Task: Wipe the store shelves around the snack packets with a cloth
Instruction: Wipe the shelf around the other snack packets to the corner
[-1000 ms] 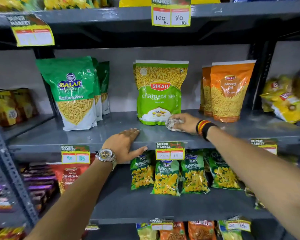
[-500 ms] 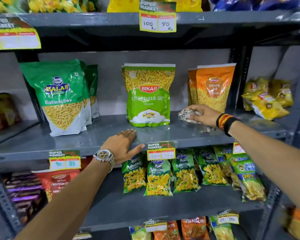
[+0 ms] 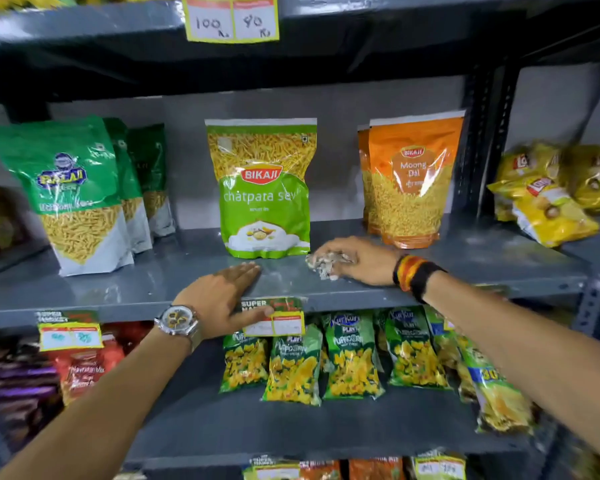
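Right hand (image 3: 359, 259) presses cloth (image 3: 326, 263) on shelf (image 3: 153, 282)

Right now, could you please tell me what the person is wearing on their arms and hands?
Both forearms are bare, with no sleeves or gloves in view. The left wrist carries a silver metal wristwatch with a round pale dial and yellow details. The right wrist has a stack of bands: red, orange and yellow threads next to a broader black band. No rings can be made out.

Surface: grey metal shelf (image 3: 174, 285)
Left: green Balaji sev pouches (image 3: 70, 188), upright
Middle: green Bikaji chatpata sev pouch (image 3: 264, 188)
Right: orange Moong Dal pouches (image 3: 409, 178), apparently two
Front: crumpled pale cloth (image 3: 326, 263)
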